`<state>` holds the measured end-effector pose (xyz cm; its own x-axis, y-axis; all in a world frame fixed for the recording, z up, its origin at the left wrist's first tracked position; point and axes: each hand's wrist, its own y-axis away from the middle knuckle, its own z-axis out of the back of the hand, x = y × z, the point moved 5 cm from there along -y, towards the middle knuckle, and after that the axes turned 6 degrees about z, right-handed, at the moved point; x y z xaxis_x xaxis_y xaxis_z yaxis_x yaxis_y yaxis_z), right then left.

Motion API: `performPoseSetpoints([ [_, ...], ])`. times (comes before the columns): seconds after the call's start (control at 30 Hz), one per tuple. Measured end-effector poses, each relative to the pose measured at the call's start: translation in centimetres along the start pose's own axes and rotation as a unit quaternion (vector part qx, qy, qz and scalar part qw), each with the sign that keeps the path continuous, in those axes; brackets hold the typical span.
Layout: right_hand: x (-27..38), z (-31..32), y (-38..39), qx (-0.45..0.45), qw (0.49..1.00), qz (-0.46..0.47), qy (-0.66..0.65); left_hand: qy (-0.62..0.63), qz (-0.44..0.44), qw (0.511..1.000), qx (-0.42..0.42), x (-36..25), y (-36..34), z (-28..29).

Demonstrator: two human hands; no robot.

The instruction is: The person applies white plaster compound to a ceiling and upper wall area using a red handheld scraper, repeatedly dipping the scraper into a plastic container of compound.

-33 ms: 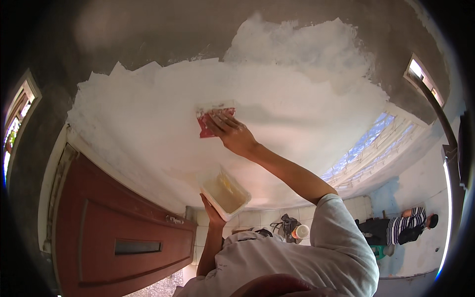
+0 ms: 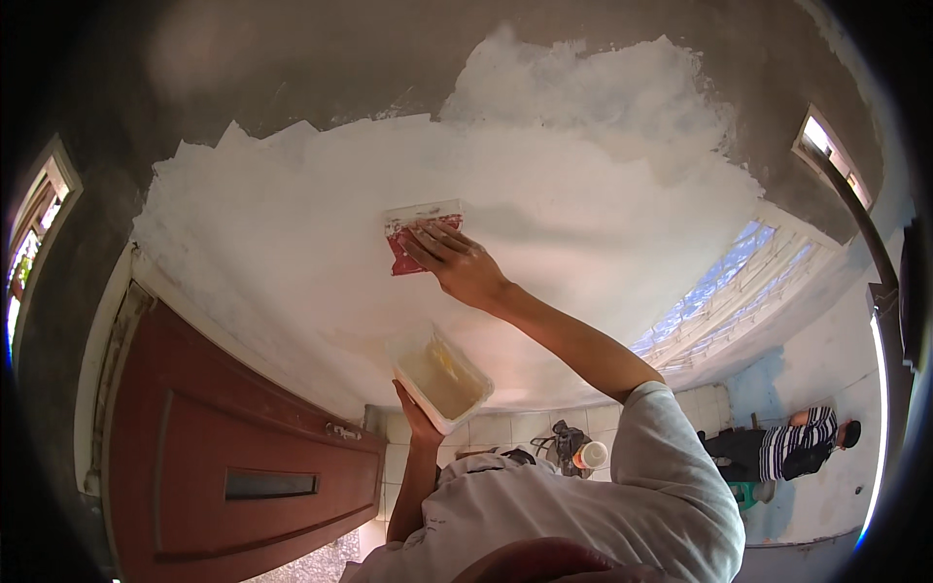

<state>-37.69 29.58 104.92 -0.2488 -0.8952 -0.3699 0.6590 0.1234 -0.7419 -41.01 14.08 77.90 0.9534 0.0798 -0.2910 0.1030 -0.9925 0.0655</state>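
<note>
My right hand [image 2: 449,255] grips a red putty scraper [image 2: 406,260], its fingers lying across the red part. The scraper's pale, smeared blade edge is turned toward the upper wall and lies at or close to the white-coated wall [image 2: 311,204]; I cannot tell whether it touches. Lower down, my left hand [image 2: 418,420] supports a white rectangular tub [image 2: 473,396] from beneath and the side. The tub is tilted, with its mouth showing a pale coating and a yellowish patch inside. Bare grey wall [image 2: 311,68] borders the ragged edge of the white coat.
A red-brown door [image 2: 194,428] with a handle stands at the left. A barred window [image 2: 719,282] is on the right. On the tiled floor are a dark bag [image 2: 564,437] and a white container [image 2: 590,455]. Another person in a striped shirt [image 2: 785,453] sits at the far right.
The scraper has tilted slightly, showing more of its pale blade, and its red lower corner sits a little lower. My left hand and the tub stay put.
</note>
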Motion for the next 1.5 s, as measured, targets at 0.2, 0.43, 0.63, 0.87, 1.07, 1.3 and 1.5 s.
performPoseSetpoints([
  [0.2, -6.5, 14.9, -6.5, -0.299, 0.949, -0.098, -0.030, 0.022, -0.013, 0.999, 0.046, -0.3, -0.1, -0.1],
  [0.43, -10.9, 8.2, -0.9, -0.223, 0.949, -0.195, 0.112, -0.028, -0.035, 0.999, 0.024, 0.0, -0.9, 0.5],
  [0.63, -1.2, 1.5, 4.2, -0.025, 0.986, -0.154, -0.060, 0.010, 0.024, 1.000, -0.014, 1.1, -1.3, 0.7],
  [0.87, -7.7, 14.0, 0.8, -0.248, 0.952, -0.166, 0.062, 0.018, 0.024, 0.999, -0.029, 1.4, -1.7, 4.7],
  [1.07, -8.5, 8.1, 3.5, -0.112, 0.969, -0.211, 0.060, 0.019, 0.033, 0.999, -0.023, 1.8, -1.6, 2.3],
  [1.3, -4.9, 7.7, 6.2, -0.027, 0.971, -0.199, -0.126, -0.055, -0.003, 0.998, -0.035, 1.9, -1.3, 3.8],
  [1.5, -12.8, 16.7, 2.9, -0.369, 0.801, -0.402, -0.247, -0.039, 0.005, 0.998, -0.053, 1.6, 0.0, 3.0],
])
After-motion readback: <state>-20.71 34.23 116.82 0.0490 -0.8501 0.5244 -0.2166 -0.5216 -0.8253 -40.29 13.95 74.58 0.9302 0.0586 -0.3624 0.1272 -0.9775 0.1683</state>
